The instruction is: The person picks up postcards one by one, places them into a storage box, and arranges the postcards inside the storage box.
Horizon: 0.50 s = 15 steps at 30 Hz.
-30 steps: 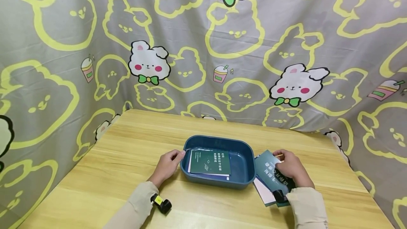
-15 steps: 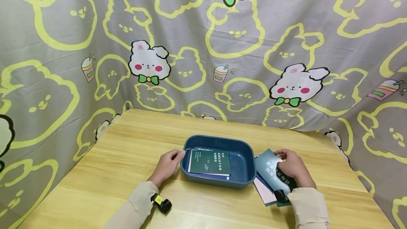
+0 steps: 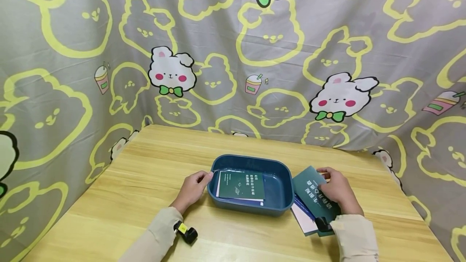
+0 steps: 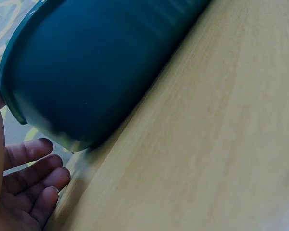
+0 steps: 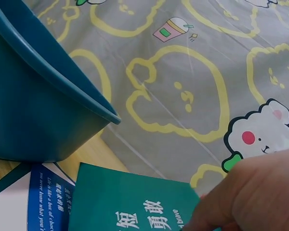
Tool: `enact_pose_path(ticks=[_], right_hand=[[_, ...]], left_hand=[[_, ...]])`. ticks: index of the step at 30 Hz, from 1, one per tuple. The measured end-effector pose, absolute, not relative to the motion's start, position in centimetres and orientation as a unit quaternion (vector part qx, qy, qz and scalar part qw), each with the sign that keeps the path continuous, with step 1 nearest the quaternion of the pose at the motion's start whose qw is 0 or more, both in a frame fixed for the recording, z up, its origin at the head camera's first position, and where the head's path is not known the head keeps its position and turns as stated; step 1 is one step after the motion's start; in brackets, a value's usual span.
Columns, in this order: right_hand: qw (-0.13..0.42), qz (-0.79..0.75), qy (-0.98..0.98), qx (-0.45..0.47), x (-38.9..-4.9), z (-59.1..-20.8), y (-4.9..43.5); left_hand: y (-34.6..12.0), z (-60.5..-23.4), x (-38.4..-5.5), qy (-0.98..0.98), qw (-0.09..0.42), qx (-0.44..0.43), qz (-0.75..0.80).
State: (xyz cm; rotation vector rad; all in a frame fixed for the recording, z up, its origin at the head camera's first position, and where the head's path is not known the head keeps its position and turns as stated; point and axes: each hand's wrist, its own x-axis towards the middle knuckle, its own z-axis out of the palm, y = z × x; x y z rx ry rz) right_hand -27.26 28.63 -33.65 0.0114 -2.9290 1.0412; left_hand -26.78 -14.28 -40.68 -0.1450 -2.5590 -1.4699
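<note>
A dark blue plastic tub (image 3: 251,209) stands on the table with a few thin notebooks inside, a green notebook (image 3: 240,185) on top. At its left end is my left hand (image 3: 192,189); in the left wrist view the thumb meets the rim (image 4: 9,103) while the other fingers (image 4: 36,171) are loosely bent outside the wall. My right hand (image 3: 336,189) pinches the edge of another green notebook (image 3: 313,189) with white lettering, its far corner tilted up. Beneath this one lie a blue notebook (image 5: 45,197) and a pale pink notebook (image 3: 303,217).
The wooden table (image 3: 174,148) extends around the tub. A grey curtain (image 3: 218,112) printed with rabbits and yellow outlines hangs behind and on both sides. Each wrist carries a black strapped camera (image 3: 187,233).
My right hand has shifted slightly right, and the green notebook in it has risen and tilted, showing more of the blue one below. The left hand and tub have stayed put.
</note>
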Motion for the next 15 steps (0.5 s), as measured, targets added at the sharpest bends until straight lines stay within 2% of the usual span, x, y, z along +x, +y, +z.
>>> enact_pose_path(ticks=[15], right_hand=[[0.037, 0.390, -0.919, -0.052, -26.97, -33.17, 28.77]], left_hand=[[-14.19, -40.74, -26.88, -0.862, 0.096, -0.050, -0.495]])
